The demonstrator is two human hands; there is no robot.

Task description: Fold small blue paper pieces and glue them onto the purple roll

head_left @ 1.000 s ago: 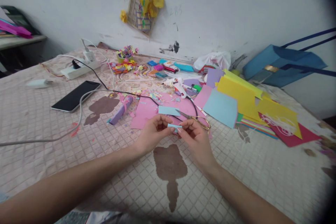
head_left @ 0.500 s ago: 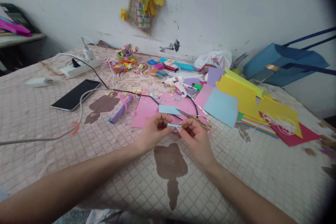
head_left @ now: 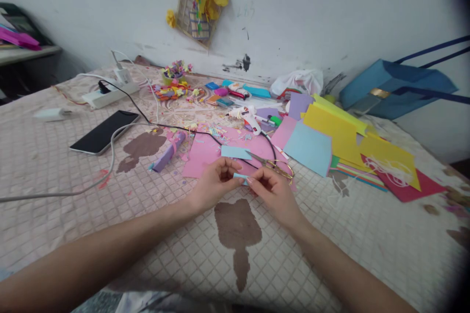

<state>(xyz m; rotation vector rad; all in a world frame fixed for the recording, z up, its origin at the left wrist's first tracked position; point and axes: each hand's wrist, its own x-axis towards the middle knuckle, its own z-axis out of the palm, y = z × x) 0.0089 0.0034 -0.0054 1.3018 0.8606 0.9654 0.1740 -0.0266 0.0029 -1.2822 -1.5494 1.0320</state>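
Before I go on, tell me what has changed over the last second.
The right hand has shifted its fingertips slightly toward the left hand, so less of the small blue paper shows between them. Nothing was let go: both hands still hold the paper. The scissors, the blue strip, the glue gun and the phone lie where they were.

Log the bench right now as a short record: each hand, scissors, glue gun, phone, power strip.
Left hand: pinching left end of blue slip
Right hand: pinching its right end
Scissors: just beyond right hand
Glue gun: farther back than scissors
Phone: on the left, screen dark
Power strip: behind phone, black plug inserted
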